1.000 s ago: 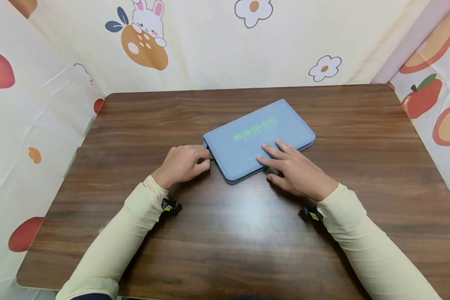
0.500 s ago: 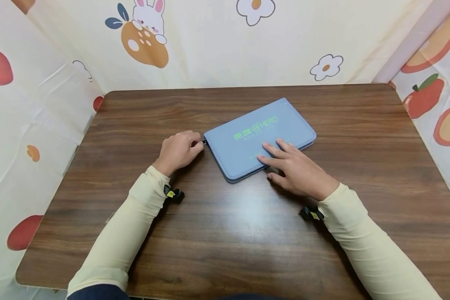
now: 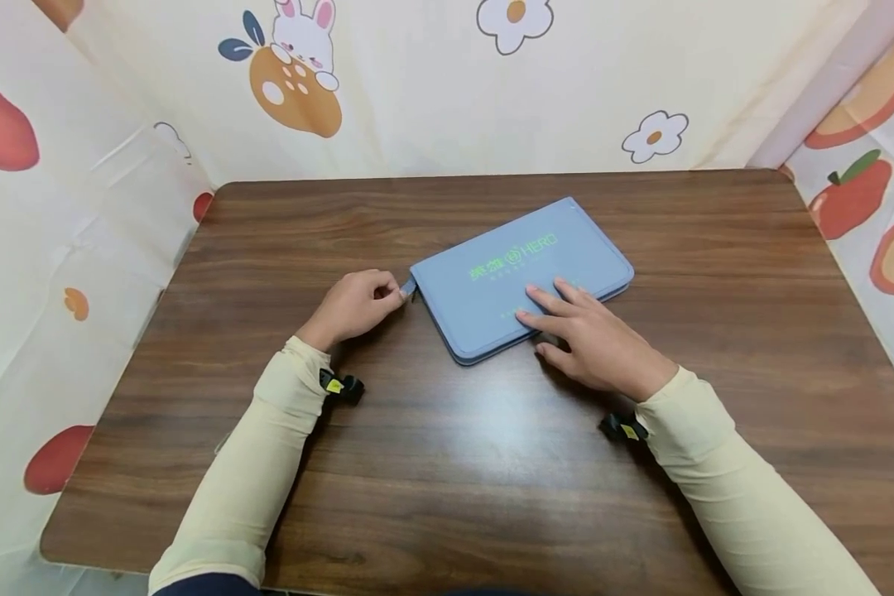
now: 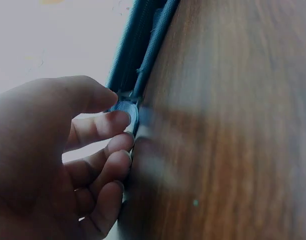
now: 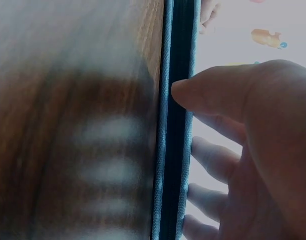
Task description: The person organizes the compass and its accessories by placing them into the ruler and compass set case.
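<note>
A blue zippered case (image 3: 454, 323) with green lettering lies flat and slanted on the wooden table. My left hand (image 3: 353, 306) is at its left corner, where thumb and index finger pinch a small fabric tab (image 4: 128, 111) at the end of the zipper. In the left wrist view the other fingers curl loosely below the tab. Close to that corner hangs a dark zipper pull (image 3: 415, 295). My right hand (image 3: 596, 343) rests on the near side of the case with its fingers spread over the cover. Its thumb touches the zipped side edge (image 5: 176, 150).
The brown wooden table (image 3: 477, 497) extends around the case on all sides. Behind it hangs a pale curtain (image 3: 432, 91) printed with a rabbit and flowers. Printed fabric also borders the left and right sides.
My left hand has moved up along the case's left edge to the corner. It has gone from the dark zipper pull to the fabric tab. The right hand stays in place.
</note>
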### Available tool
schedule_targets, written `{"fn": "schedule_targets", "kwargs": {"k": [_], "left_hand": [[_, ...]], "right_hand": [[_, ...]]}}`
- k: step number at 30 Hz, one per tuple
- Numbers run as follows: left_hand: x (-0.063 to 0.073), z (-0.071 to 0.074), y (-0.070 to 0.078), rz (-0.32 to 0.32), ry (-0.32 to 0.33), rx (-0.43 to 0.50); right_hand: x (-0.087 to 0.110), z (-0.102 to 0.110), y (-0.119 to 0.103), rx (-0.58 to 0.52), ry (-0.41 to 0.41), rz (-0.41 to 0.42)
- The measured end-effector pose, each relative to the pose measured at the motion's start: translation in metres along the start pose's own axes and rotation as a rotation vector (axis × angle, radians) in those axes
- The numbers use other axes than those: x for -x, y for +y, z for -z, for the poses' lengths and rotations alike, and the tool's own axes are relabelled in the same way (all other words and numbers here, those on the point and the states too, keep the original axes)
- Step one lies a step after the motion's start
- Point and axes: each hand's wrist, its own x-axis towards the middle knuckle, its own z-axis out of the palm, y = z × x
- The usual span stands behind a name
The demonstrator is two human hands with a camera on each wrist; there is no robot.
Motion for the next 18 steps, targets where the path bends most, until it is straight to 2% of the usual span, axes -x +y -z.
{"fn": "schedule_targets", "kwargs": {"k": [6,18], "left_hand": [[0.0012,0.0008,-0.0024,-0.017,-0.010,0.043],[0.0022,0.0043,-0.0051,-0.006,-0.025,0.043]], "right_hand": [[0.0032,-0.0048,-0.0031,-0.026,0.015,-0.015],[-0.0017,-0.0042,-0.0047,-0.021,0.035,0.004]]}}
